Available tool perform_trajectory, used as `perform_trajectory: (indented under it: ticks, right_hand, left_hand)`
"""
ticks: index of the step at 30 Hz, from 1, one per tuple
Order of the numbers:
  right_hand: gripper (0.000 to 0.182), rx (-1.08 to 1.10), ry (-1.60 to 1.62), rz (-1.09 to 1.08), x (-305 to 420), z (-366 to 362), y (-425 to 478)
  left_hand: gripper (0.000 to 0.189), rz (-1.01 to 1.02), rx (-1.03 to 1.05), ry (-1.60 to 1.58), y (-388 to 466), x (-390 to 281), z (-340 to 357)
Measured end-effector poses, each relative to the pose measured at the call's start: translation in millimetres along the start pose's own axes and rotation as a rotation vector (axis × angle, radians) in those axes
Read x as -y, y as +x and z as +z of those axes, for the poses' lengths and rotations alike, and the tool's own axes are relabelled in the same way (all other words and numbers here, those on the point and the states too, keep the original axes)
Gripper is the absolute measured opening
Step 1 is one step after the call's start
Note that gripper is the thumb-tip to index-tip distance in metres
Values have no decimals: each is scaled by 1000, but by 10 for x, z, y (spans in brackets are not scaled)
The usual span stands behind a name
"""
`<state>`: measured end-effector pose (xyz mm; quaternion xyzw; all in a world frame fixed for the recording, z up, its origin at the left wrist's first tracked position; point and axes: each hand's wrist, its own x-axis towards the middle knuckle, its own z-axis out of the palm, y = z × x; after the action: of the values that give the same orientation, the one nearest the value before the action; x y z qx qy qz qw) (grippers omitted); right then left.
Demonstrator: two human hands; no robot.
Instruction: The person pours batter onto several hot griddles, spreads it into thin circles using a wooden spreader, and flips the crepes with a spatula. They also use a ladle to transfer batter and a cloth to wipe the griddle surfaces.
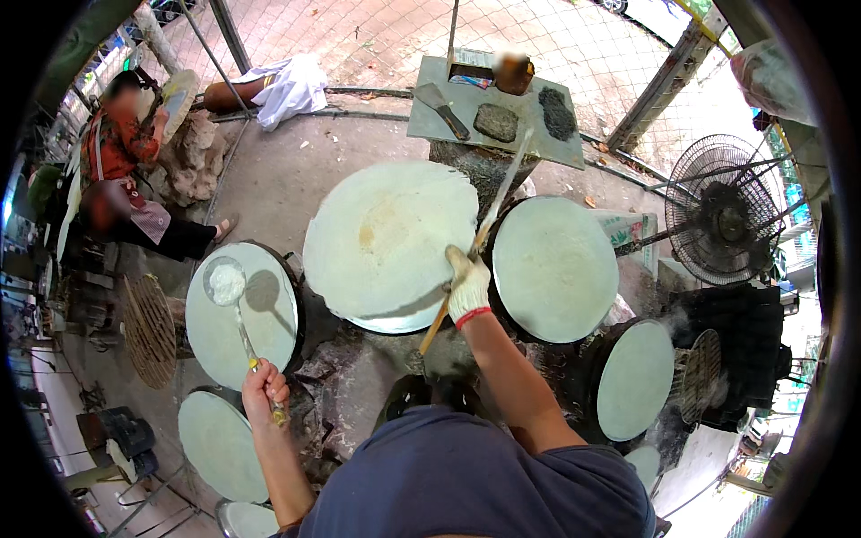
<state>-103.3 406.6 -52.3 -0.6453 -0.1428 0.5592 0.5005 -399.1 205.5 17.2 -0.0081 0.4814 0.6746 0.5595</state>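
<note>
My bare left hand (pixel 266 390) grips the handle of a metal ladle (pixel 227 282), whose bowl holds white batter above a round griddle (pixel 202 329) coated with pale batter. On my right hand (pixel 469 281) is a white knit glove with a red cuff. That hand holds a long wooden stick (pixel 496 205) with a whitish upper end, and also meets the edge of a large pale flatbread (pixel 390 235). The flatbread lies tilted over a white round surface, part of which shows below it. Right of the glove is another round, pale-coated griddle (pixel 555 269).
More griddles stand at lower left (pixel 222 447) and right (pixel 635 380). Ahead, a board (pixel 420 121) on a stump bears a scraper (pixel 442 111), dark pads and a jar. A floor fan (pixel 726 208) stands at right. A seated person (pixel 124 141) at left holds a round sheet.
</note>
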Motion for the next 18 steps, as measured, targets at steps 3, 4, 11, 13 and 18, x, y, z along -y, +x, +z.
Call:
perform_trajectory:
  ticks: [3,4,11,13,18]
  right_hand:
    - [45,-66,24,-11,-595,-417,436]
    - [39,-27,159,-52,-679,-501,464]
    - [31,-178,-47,-232,-164,-1403,630]
    - [34,-232,-26,-266,-69,-2141,787]
    - [38,-493,-358,-303,-2,-3484,1105]
  left_hand:
    - [17,-31,-9,43,38,46,161]
    - [18,-57,4,35,61,65,138]
    - [18,-217,88,43,151,410,405]
    - [17,-288,176,56,245,547,550]
    - [14,-393,216,145,134,864,1132]
